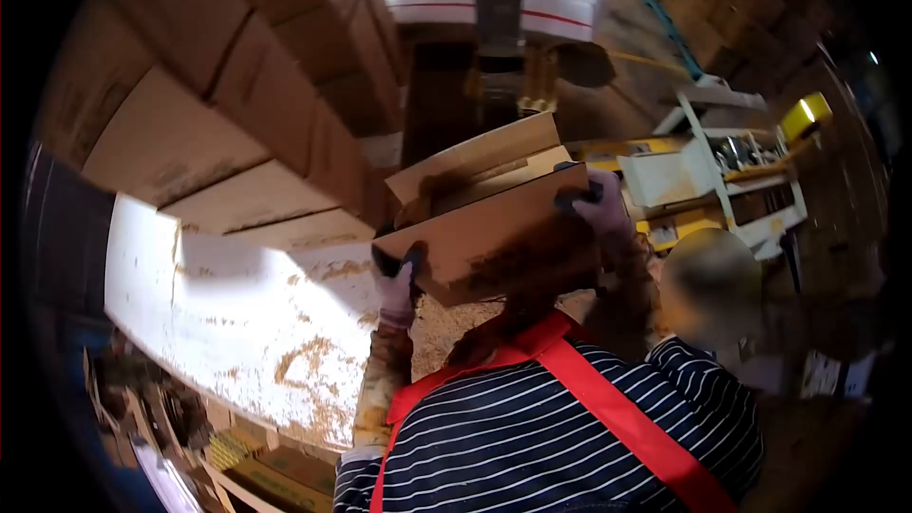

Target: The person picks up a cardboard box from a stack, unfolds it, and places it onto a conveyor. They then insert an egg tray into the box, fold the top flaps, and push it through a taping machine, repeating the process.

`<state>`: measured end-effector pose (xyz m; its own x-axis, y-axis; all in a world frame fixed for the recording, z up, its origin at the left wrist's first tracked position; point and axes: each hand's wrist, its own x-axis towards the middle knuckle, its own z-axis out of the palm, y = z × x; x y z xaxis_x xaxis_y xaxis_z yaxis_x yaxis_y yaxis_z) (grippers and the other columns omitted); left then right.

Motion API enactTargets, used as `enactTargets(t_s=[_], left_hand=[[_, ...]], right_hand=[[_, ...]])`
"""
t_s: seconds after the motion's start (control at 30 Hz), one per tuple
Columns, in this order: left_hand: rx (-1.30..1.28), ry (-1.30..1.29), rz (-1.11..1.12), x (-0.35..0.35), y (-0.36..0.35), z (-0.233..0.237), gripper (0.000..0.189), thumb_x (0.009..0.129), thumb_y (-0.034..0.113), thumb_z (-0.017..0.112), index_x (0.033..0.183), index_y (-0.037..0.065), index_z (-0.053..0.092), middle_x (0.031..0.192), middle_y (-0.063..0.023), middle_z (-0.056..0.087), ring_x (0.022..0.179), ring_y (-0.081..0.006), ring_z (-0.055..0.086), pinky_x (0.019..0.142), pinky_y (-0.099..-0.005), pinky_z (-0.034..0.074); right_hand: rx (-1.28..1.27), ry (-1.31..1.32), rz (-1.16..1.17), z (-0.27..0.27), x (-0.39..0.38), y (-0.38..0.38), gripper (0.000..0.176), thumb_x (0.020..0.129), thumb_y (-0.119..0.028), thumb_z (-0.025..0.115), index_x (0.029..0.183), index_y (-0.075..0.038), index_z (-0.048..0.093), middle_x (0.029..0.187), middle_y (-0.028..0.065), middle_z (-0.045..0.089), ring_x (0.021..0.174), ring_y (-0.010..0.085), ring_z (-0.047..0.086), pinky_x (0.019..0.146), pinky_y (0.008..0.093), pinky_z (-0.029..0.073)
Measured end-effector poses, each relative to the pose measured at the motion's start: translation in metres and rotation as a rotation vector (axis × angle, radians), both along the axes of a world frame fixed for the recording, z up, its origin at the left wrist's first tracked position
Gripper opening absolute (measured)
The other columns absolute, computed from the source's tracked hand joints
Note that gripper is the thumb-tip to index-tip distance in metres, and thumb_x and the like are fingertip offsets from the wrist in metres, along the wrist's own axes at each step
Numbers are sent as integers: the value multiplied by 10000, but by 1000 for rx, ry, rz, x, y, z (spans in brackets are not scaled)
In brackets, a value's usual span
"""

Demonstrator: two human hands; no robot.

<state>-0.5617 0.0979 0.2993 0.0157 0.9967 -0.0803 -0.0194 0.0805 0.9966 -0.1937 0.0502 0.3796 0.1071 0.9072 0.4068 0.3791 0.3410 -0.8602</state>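
An open cardboard box is held in front of my body, tilted, with a raised flap along its far edge. My left hand, in a light glove with dark fingertips, grips the box's lower left corner. At the upper right corner my right hand, gloved the same way, is closed on the edge. The box's inside is mostly in shadow.
Stacked cardboard cartons rise at the left beside a white surface strewn with brown debris. At the right stand a pale metal frame and a yellow tape roll. Wooden shelving shows at the lower left.
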Motion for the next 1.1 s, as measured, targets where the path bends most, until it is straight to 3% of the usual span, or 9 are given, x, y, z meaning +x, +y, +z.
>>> enactTargets(t_s=[0.17, 0.3, 0.43, 0.5, 0.57, 0.63, 0.83, 1.0, 1.1], left_hand=[[600, 440, -443, 35, 23, -110, 712, 824, 119, 716, 1439, -15, 383, 1354, -205, 533, 1224, -348, 522, 1054, -431, 406], [-15, 91, -334, 59, -2, -63, 810, 811, 110, 731, 1478, -17, 290, 1374, -243, 492, 1246, -382, 498, 1074, -446, 384], [112, 880, 51, 74, 3, -94, 963, 843, 54, 718, 1553, 69, 68, 1395, -236, 451, 1246, -303, 516, 1047, -373, 434], [-426, -415, -69, 79, -2, -95, 937, 880, 91, 706, 1565, 119, 68, 1425, -191, 430, 1273, -271, 486, 1060, -373, 427], [-310, -295, -115, 86, -24, -103, 839, 926, 147, 671, 1565, 137, 128, 1440, -166, 429, 1280, -267, 473, 1069, -405, 410], [-263, -323, 51, 99, -41, -105, 722, 940, 222, 666, 1530, 94, 270, 1435, -144, 449, 1244, -272, 498, 1044, -383, 425], [-168, -87, 146, 157, -35, -119, 701, 961, 204, 623, 1519, 15, 242, 1443, -187, 430, 1223, -281, 511, 1015, -371, 448], [184, 490, -45, 234, 5, -162, 606, 985, 212, 545, 1492, 4, 287, 1496, -271, 339, 1358, -365, 401, 1103, -390, 367], [193, 554, -856, 211, 69, -174, 595, 931, 253, 628, 1430, 15, 408, 1355, -216, 537, 1252, -327, 536, 1070, -368, 407]], right_hand=[[-255, -512, 216, -122, 91, -43, 197, 731, -133, 724, 908, -55, 692, 798, 90, 632, 810, 260, 654, 768, 324, 522], [-355, -243, -213, -111, 44, -70, 523, 728, -281, 763, 1168, -49, 603, 1130, 172, 589, 1108, 311, 568, 945, 394, 457], [-423, -878, -629, -67, 11, -38, 976, 719, -482, 752, 1478, -45, 323, 1457, 230, 345, 1356, 424, 318, 1108, 539, 268], [-193, -890, -545, -47, 8, -2, 978, 717, -577, 728, 1449, -35, 372, 1466, 257, 292, 1374, 449, 243, 1101, 621, 195], [-489, -955, -217, -25, -9, 33, 923, 754, -577, 693, 1430, -27, 391, 1470, 259, 324, 1365, 444, 290, 1128, 592, 195], [-141, -888, -50, -50, -24, 39, 873, 770, -568, 682, 1387, -5, 430, 1438, 259, 391, 1355, 432, 338, 1145, 576, 195], [-289, -822, -117, -99, 8, -28, 831, 802, -526, 652, 1392, 12, 422, 1438, 274, 389, 1389, 435, 300, 1161, 574, 176], [-571, -1023, -342, -96, 71, -17, 864, 874, -531, 569, 1474, 26, 294, 1514, 297, 281, 1436, 439, 203, 1185, 526, 118], [-565, -989, -295, -53, 59, 23, 882, 847, -496, 619, 1504, -15, 278, 1520, 296, 275, 1428, 439, 217, 1185, 509, 128]])
